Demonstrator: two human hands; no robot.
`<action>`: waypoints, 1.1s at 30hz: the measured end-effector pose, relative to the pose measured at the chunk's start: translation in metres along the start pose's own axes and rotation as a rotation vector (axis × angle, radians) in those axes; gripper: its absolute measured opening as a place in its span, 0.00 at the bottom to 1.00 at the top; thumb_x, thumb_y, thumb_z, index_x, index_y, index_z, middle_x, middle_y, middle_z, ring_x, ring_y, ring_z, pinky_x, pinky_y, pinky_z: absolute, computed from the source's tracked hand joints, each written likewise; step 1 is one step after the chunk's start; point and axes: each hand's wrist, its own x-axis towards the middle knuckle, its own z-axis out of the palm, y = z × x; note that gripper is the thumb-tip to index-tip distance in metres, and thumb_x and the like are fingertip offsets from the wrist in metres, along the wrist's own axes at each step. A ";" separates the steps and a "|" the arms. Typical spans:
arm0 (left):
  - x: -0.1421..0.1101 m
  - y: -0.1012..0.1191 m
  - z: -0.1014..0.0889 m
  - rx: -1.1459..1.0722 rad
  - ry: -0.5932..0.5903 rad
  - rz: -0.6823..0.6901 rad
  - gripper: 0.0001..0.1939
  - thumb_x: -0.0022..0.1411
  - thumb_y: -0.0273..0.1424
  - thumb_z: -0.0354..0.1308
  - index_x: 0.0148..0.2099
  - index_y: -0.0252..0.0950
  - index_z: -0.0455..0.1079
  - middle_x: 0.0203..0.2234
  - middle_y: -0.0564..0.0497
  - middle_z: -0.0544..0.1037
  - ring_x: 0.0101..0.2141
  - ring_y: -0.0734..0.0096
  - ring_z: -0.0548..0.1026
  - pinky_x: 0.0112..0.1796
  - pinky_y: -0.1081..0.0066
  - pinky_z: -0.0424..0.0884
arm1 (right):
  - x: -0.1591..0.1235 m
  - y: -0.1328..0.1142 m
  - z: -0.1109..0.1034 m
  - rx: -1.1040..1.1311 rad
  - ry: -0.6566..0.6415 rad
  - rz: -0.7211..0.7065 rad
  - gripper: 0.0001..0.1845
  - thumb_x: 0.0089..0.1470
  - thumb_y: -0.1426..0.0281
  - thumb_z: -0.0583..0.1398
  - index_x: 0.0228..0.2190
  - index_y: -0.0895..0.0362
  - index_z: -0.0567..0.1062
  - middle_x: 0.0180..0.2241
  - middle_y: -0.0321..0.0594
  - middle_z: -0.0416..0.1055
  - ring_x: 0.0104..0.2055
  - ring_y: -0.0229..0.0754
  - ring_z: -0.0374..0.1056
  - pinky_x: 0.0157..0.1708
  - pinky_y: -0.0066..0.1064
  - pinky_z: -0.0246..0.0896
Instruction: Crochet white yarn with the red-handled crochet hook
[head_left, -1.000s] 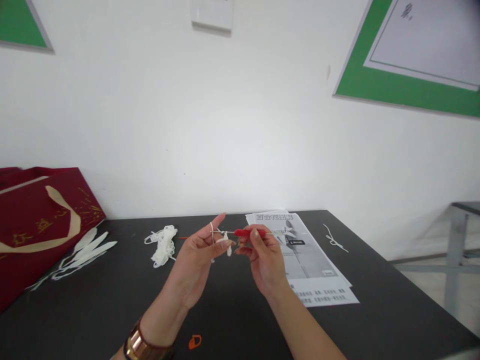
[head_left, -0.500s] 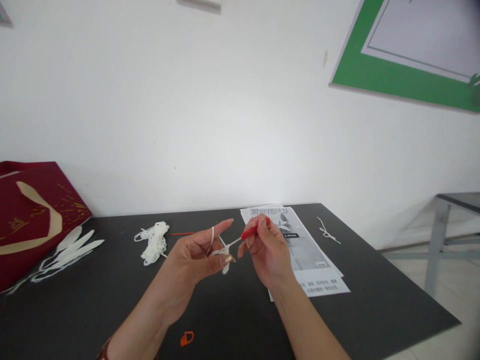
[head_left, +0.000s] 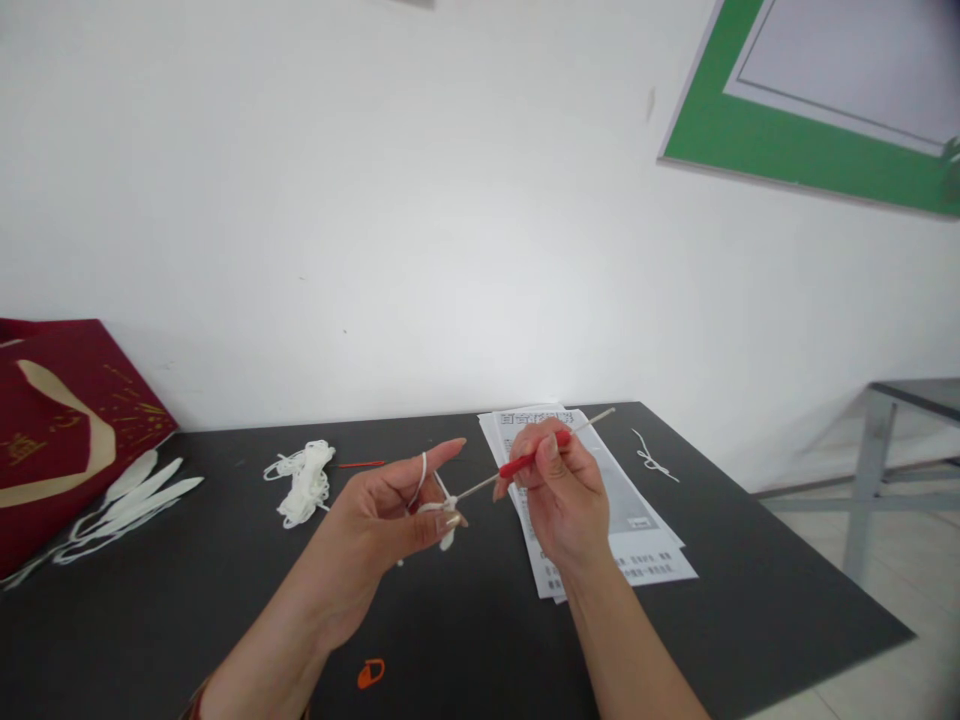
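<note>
Between thumb and fingers, my left hand [head_left: 405,510] pinches a small piece of white crochet work [head_left: 448,540]. A strand of white yarn [head_left: 421,470] loops over its raised index finger. My right hand [head_left: 562,490] grips a crochet hook [head_left: 523,462] by its red handle. One metal end of the hook reaches left into the white stitches; the other sticks out up and right past my fingers. The hook's very tip is hidden in the yarn.
A bundle of white yarn [head_left: 306,482] and a thin red needle [head_left: 361,464] lie left of my hands. An orange stitch marker [head_left: 370,673] is near the front. Printed sheets [head_left: 652,560], a yarn scrap [head_left: 655,458], white crocheted strips [head_left: 146,500] and a dark red bag [head_left: 67,420] surround them.
My right hand has moved right with the crochet hook, so more of its metal shaft shows beside the white stitches. My left hand stays nearly in place.
</note>
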 end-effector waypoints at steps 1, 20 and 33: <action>0.000 0.000 0.000 0.014 0.002 -0.001 0.23 0.48 0.31 0.69 0.49 0.44 0.76 0.21 0.55 0.72 0.25 0.72 0.68 0.35 0.68 0.61 | 0.000 -0.001 0.000 -0.019 -0.013 -0.021 0.10 0.58 0.66 0.59 0.27 0.56 0.73 0.25 0.33 0.64 0.24 0.34 0.62 0.20 0.27 0.69; 0.004 -0.003 -0.001 0.217 0.098 0.069 0.05 0.49 0.30 0.66 0.24 0.37 0.76 0.22 0.48 0.75 0.48 0.51 0.70 0.45 0.64 0.60 | -0.013 -0.011 0.001 -0.404 -0.112 -0.222 0.06 0.59 0.68 0.58 0.32 0.54 0.74 0.26 0.35 0.68 0.28 0.38 0.64 0.26 0.31 0.59; 0.006 -0.004 0.002 -0.068 0.120 0.004 0.29 0.47 0.29 0.69 0.53 0.41 0.73 0.20 0.56 0.73 0.25 0.74 0.69 0.37 0.70 0.63 | -0.012 -0.001 0.004 -0.302 0.024 -0.210 0.07 0.60 0.68 0.56 0.30 0.54 0.72 0.26 0.34 0.68 0.23 0.36 0.65 0.23 0.30 0.60</action>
